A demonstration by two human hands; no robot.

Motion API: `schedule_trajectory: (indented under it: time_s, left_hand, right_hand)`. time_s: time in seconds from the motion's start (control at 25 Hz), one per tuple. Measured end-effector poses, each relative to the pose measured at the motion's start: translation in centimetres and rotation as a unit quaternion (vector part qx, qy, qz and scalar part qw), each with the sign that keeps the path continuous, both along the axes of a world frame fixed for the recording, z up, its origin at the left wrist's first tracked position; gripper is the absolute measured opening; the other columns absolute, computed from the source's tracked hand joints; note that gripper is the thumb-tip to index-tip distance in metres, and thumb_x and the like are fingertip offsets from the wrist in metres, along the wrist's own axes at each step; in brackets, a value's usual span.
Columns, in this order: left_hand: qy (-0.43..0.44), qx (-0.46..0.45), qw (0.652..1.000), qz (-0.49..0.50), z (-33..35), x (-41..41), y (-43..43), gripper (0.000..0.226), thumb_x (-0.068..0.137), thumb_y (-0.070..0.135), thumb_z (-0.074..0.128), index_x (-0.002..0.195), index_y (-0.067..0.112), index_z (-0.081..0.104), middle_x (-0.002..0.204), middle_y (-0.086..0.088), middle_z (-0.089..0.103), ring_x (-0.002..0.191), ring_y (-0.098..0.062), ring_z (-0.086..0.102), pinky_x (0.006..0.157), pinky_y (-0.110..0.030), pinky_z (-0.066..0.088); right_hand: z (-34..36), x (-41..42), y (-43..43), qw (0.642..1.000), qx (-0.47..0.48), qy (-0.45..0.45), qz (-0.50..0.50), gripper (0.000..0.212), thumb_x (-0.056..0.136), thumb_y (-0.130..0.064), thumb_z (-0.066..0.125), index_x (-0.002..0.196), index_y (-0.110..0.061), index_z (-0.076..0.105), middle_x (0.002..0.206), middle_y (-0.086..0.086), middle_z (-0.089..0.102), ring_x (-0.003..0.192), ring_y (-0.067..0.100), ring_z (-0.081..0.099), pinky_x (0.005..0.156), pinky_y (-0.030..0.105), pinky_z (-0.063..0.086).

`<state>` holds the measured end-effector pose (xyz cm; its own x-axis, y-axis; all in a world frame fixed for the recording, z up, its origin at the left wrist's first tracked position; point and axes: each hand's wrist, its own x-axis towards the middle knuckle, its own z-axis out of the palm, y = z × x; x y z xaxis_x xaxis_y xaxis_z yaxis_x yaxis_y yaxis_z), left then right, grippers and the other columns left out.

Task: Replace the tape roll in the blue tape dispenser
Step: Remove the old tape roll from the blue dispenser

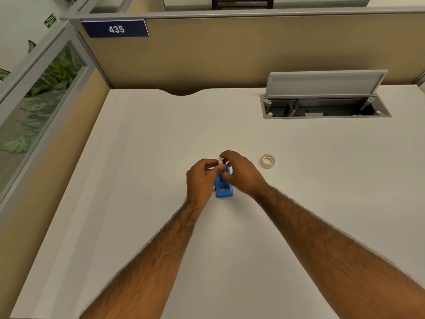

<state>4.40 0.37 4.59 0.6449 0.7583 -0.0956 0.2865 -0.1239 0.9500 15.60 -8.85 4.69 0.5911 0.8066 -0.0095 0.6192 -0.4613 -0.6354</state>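
Note:
The small blue tape dispenser stands on the white desk, its near end showing below my hands. Above its far end, my left hand and my right hand meet around a small white tape roll, held upright between the fingertips of both. Most of that roll and the dispenser's far part are hidden by my fingers. A second, cream-coloured tape roll lies flat on the desk to the right of my right hand, untouched.
An open cable hatch with its grey lid raised is set into the desk at the back right. Beige partition walls close the desk at the back and left, with a sign reading 435.

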Motion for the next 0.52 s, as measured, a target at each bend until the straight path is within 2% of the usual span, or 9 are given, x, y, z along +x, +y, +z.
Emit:
schedule_trajectory:
  time_s: [0.16, 0.24, 0.4, 0.52]
  left_hand:
    - [-0.027, -0.07, 0.997, 0.022, 0.3, 0.4, 0.3, 0.022, 0.084, 0.03, 0.078, 0.099, 0.017, 0.068, 0.096, 0.003, 0.075, 0.085, -0.013, 0.074, 0.073, -0.023, 0.06]
    - [-0.043, -0.117, 0.992, 0.028, 0.5, 0.5, 0.4, 0.026, 0.084, 0.027, 0.078, 0.102, 0.011, 0.067, 0.095, -0.004, 0.077, 0.081, -0.015, 0.076, 0.07, -0.024, 0.061]
    - [-0.035, -0.141, 0.988, 0.048, 0.7, 0.7, 0.7, 0.024, 0.084, 0.031, 0.078, 0.099, 0.014, 0.069, 0.087, 0.002, 0.076, 0.077, -0.013, 0.076, 0.065, -0.019, 0.058]
    - [-0.034, -0.147, 0.988, 0.043, 0.7, 0.6, 1.1, 0.022, 0.084, 0.031, 0.079, 0.096, 0.016, 0.069, 0.088, 0.002, 0.076, 0.078, -0.014, 0.076, 0.07, -0.022, 0.06]
  right_hand:
    - [0.5, 0.0, 0.1, 1.0, 0.018, 0.016, 0.007, 0.041, 0.085, -0.024, 0.068, 0.123, -0.022, 0.053, 0.114, -0.001, 0.064, 0.085, 0.01, 0.06, 0.074, 0.022, 0.052]
    - [0.8, 0.0, 0.2, 0.999, 0.034, 0.016, 0.007, 0.039, 0.087, -0.025, 0.065, 0.125, -0.021, 0.055, 0.114, 0.0, 0.065, 0.084, 0.007, 0.06, 0.077, 0.024, 0.054]
    - [1.4, -0.4, 0.4, 0.998, 0.036, 0.048, -0.011, 0.042, 0.09, -0.02, 0.062, 0.131, -0.014, 0.056, 0.122, 0.005, 0.066, 0.089, 0.009, 0.062, 0.084, 0.023, 0.051]
    - [1.7, -0.3, 0.1, 0.995, 0.051, 0.084, -0.027, 0.04, 0.091, -0.014, 0.062, 0.131, -0.012, 0.057, 0.121, 0.005, 0.067, 0.098, 0.012, 0.065, 0.086, 0.017, 0.048]
